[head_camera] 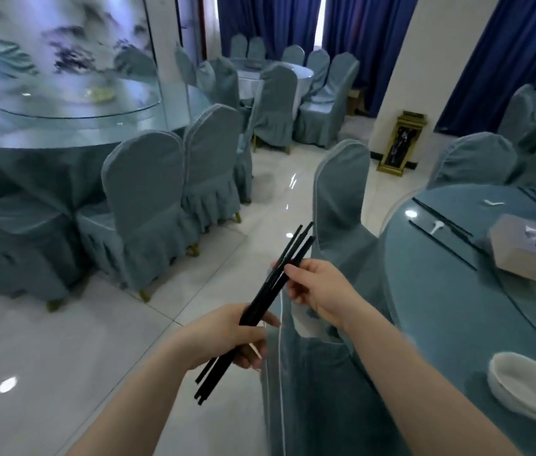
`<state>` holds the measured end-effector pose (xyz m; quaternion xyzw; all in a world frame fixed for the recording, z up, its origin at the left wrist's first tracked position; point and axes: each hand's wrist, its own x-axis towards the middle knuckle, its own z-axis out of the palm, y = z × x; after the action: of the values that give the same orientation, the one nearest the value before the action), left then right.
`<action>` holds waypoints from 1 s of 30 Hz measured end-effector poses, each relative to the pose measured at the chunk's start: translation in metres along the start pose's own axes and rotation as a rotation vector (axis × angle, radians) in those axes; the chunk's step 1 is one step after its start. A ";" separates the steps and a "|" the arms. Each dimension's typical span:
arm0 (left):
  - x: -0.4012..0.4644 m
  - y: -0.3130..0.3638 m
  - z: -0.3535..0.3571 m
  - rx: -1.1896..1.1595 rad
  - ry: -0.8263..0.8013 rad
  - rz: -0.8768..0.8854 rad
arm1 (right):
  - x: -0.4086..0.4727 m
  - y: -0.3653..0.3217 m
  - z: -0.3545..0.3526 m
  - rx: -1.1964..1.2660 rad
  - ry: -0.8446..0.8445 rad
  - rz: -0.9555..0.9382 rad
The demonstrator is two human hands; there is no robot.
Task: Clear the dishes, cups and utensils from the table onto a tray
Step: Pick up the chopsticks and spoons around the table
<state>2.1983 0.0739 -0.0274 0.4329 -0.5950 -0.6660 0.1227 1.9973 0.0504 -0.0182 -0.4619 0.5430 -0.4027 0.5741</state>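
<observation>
Left hand (227,337) curls round the lower part of a bundle of black chopsticks (260,307), held in the air over a covered chair beside the tabletop (457,307); right hand (319,291) pinches the bundle higher up. Judged light, stiff and smooth, the sticks may slide apart; gripping near mid-length should keep them together. White bowl (523,386) on the tabletop looks fragile.
</observation>
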 end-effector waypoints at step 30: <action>0.284 0.074 -0.328 -0.119 -0.094 -0.015 | 0.357 -0.060 0.000 0.235 0.345 0.049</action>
<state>2.2401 -0.3635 -0.0558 0.3976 -0.5563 -0.7206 0.1150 2.0308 -0.3085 -0.0496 -0.3026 0.5938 -0.5224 0.5319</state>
